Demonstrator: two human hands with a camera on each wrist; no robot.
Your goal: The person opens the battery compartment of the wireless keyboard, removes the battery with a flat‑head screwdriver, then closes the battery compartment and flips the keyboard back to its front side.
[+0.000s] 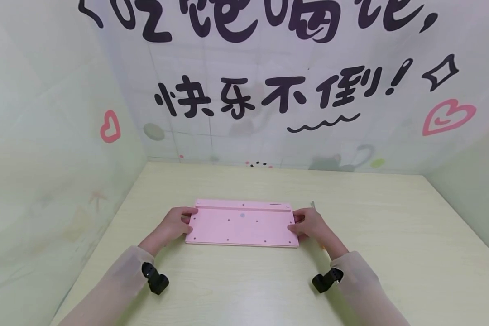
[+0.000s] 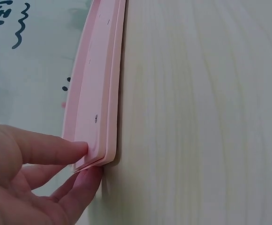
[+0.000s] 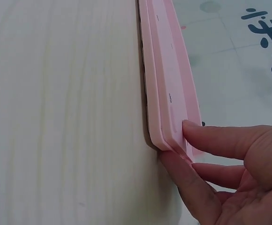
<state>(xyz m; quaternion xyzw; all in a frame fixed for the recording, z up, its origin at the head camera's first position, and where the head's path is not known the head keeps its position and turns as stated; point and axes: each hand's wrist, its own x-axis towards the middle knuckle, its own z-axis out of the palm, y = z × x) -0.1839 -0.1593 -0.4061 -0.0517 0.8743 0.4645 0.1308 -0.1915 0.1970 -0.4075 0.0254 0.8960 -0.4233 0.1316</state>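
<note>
A pink keyboard (image 1: 242, 228) lies underside up near the middle of the table, with several small screws and a raised strip along its far edge. My left hand (image 1: 175, 223) pinches its left end. In the left wrist view, the thumb (image 2: 75, 149) presses the upturned face and other fingers curl beneath the corner. At the opposite end my right hand (image 1: 309, 224) holds on in the same way, its thumb (image 3: 211, 138) on top and fingers under the edge, in the right wrist view. The keys face down and are hidden.
Behind my right hand a thin metal shaft (image 1: 313, 206) sticks out; a bit of orange shows under the wrist, the rest hidden. Pale wood table (image 1: 244, 290) surrounds the keyboard. A printed curtain (image 1: 252, 140) hangs behind the table, with more cloth at both sides.
</note>
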